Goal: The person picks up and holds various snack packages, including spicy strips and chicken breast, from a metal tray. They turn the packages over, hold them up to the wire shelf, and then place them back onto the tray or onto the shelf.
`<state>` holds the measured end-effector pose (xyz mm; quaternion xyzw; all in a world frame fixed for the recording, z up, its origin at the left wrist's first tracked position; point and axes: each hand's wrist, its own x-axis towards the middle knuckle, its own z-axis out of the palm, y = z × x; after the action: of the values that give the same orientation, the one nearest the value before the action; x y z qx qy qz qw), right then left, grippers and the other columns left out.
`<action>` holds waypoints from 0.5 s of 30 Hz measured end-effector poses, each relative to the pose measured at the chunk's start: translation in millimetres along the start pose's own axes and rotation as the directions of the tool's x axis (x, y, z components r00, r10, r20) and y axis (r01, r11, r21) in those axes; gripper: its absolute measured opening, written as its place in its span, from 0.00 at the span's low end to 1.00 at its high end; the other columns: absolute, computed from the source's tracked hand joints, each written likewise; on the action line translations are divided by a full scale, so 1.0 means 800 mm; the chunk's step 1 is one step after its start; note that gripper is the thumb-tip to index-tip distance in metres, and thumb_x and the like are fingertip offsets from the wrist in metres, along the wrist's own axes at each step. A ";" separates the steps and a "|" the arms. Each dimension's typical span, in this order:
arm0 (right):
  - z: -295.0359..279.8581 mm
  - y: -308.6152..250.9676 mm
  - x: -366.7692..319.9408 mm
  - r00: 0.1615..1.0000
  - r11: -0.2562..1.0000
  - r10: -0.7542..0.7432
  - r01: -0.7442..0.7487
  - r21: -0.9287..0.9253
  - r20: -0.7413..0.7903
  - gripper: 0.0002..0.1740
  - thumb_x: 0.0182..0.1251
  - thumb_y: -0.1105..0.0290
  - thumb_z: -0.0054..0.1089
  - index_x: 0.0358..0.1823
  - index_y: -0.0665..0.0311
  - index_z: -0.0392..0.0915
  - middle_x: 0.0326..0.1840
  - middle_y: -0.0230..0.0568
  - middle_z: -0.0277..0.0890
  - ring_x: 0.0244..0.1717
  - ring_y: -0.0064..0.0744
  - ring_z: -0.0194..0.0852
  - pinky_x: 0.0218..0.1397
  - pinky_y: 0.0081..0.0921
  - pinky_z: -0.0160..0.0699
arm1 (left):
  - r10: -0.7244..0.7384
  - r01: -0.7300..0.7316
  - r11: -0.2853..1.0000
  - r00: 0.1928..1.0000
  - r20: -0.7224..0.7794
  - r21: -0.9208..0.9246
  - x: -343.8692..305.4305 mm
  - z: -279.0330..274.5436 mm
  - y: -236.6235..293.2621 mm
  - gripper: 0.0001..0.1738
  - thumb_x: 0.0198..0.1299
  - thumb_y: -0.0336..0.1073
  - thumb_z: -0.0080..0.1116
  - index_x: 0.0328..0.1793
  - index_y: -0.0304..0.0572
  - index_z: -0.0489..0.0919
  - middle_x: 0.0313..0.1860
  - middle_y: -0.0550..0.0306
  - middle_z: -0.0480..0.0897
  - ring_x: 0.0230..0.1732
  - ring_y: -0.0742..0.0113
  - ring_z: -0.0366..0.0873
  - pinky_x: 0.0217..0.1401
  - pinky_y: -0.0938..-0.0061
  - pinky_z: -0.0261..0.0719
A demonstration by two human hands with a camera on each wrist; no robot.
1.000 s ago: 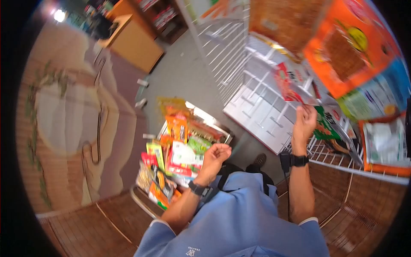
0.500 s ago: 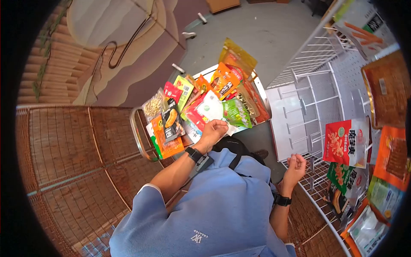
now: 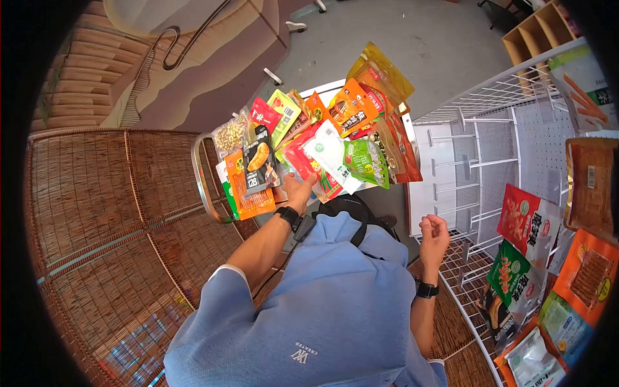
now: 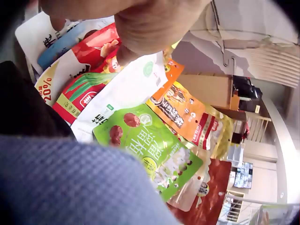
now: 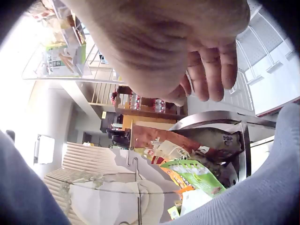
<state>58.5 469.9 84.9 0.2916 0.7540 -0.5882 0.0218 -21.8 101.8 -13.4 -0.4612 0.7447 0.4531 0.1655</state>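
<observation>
My left hand (image 3: 298, 192) is down among the snack packets at the near side of a metal-framed cart (image 3: 201, 177). In the left wrist view its thumb lies over a red and white packet (image 4: 96, 47), beside a white packet (image 4: 129, 93) and a green packet (image 4: 150, 150). Nearest to it in the head view is a black packet (image 3: 259, 161) with an orange packet (image 3: 253, 200) under it. My right hand (image 3: 435, 238) hovers beside the wire rack, its fingers loosely bent and nothing in them; the right wrist view shows its palm (image 5: 150, 51).
On the right, a white wire rack (image 3: 480, 161) bears hanging packets: a red one (image 3: 518, 209), a green one (image 3: 509, 274) and an orange one (image 3: 587, 267). Woven brown panels (image 3: 90, 193) stand at left. Grey floor (image 3: 387, 45) extends beyond the cart.
The view has swung from the rack toward the cart. My right hand has come away from the red packet, which now hangs on the rack. My left hand has moved left into the packets.
</observation>
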 end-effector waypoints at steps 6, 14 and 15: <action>0.020 -0.012 0.004 0.965 0.979 -0.059 0.107 -0.176 0.254 0.12 0.73 0.70 0.64 0.52 0.69 0.78 0.43 0.41 0.84 0.44 0.28 0.83 0.50 0.25 0.81 | -0.333 0.343 0.924 0.939 0.080 -0.171 0.009 0.021 0.004 0.65 0.47 0.55 0.82 0.74 0.22 0.49 0.74 0.28 0.62 0.71 0.44 0.70 0.69 0.58 0.77; 0.049 -0.057 0.008 0.883 0.836 -0.179 0.369 -0.406 0.435 0.16 0.66 0.69 0.67 0.52 0.68 0.79 0.46 0.50 0.82 0.46 0.48 0.83 0.50 0.38 0.80 | -0.273 0.356 0.832 0.931 0.244 -0.426 -0.010 0.037 0.029 0.35 0.53 0.34 0.80 0.62 0.27 0.71 0.53 0.42 0.84 0.46 0.51 0.87 0.44 0.56 0.91; 0.052 -0.059 0.008 0.866 0.821 -0.201 0.404 -0.404 0.457 0.17 0.66 0.68 0.68 0.52 0.67 0.79 0.45 0.50 0.81 0.46 0.48 0.83 0.50 0.38 0.80 | -0.255 0.375 0.786 0.921 0.295 -0.491 -0.003 0.047 0.019 0.32 0.52 0.34 0.80 0.58 0.29 0.74 0.51 0.43 0.85 0.46 0.51 0.88 0.44 0.56 0.91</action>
<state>18.0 428.4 111.2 0.0258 0.8941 -0.4212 0.1502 -39.5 136.4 -23.8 -0.5561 0.4772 0.6558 0.1817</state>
